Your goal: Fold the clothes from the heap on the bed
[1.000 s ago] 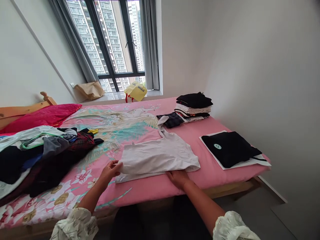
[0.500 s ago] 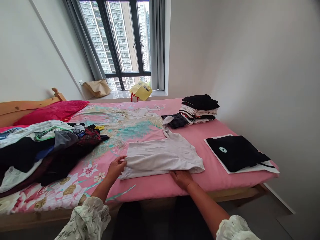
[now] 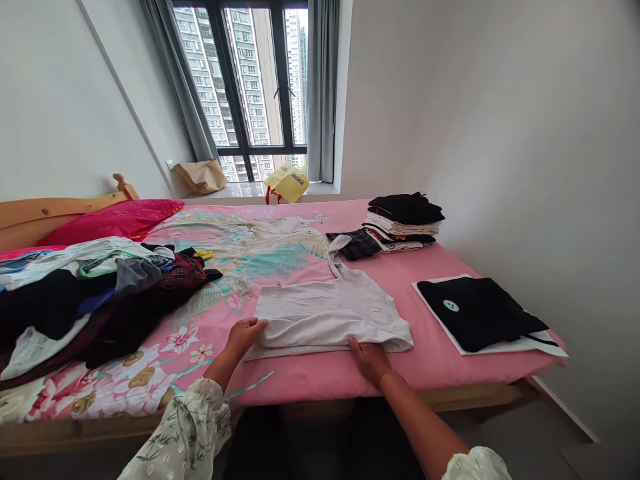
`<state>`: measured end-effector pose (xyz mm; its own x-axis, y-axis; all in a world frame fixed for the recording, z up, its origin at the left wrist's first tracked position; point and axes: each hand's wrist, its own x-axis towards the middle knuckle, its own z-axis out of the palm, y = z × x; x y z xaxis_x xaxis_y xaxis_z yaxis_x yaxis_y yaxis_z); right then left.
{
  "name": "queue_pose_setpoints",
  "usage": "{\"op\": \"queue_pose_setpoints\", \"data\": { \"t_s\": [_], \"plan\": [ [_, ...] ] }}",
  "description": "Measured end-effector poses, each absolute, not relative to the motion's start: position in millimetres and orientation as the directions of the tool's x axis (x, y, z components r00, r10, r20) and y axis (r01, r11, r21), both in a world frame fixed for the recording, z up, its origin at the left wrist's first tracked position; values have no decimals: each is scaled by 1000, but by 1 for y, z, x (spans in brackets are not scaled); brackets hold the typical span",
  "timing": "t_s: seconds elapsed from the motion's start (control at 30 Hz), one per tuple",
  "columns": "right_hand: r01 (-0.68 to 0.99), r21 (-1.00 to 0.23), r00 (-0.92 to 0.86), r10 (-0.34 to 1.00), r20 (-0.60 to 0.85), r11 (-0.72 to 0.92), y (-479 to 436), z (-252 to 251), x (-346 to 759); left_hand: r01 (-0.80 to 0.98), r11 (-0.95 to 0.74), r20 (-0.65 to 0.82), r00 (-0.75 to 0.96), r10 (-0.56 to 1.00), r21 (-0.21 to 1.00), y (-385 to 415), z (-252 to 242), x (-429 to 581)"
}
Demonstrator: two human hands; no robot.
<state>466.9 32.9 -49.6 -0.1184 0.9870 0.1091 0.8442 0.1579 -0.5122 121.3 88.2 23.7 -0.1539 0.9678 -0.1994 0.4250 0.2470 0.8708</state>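
Note:
A light grey-white garment (image 3: pixel 325 310) lies partly folded on the pink bed, one sleeve stretching toward the far side. My left hand (image 3: pixel 246 335) pinches its left edge between thumb and fingers. At the near folded edge, my right hand (image 3: pixel 369 359) grips the cloth, thumb on top and fingers hidden beneath. Right of the garment, a black folded garment with a round pale emblem (image 3: pixel 483 310) rests on a white sheet-like piece (image 3: pixel 465 351).
A loose heap of clothes (image 3: pixel 135 300) covers the bed's left side. Folded clothes form a stack (image 3: pixel 405 213) at the far right, beside a dark checked piece (image 3: pixel 356 244). A red pillow (image 3: pixel 115 220), a brown bag (image 3: pixel 201 177) and a yellow bag (image 3: pixel 287 183) lie farther back.
My left hand has closed on the garment's left edge and shifted slightly right. My right thumb now lies over the near edge. The view has shifted slightly.

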Motion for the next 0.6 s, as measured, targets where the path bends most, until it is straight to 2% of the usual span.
{"op": "queue_pose_setpoints", "data": {
  "t_s": [0.2, 0.43, 0.53, 0.6],
  "plan": [
    [854, -487, -127, 982, 143, 181, 28, -43, 466, 367, 184, -170, -70, 983, 912, 94, 14, 125],
    [862, -442, -132, 952, 276, 248, 0, -41, 468, 349, 187, -166, -90, 982, 918, 98, 3, 114],
    [848, -476, -73, 941, 332, 233, -9, -44, 469, 342, 201, -191, -64, 980, 918, 96, 1, 113],
    [806, -555, 2, 937, 350, 206, -9, -47, 469, 344, 209, -202, -55, 978, 916, 93, 1, 113]
  ]
}}
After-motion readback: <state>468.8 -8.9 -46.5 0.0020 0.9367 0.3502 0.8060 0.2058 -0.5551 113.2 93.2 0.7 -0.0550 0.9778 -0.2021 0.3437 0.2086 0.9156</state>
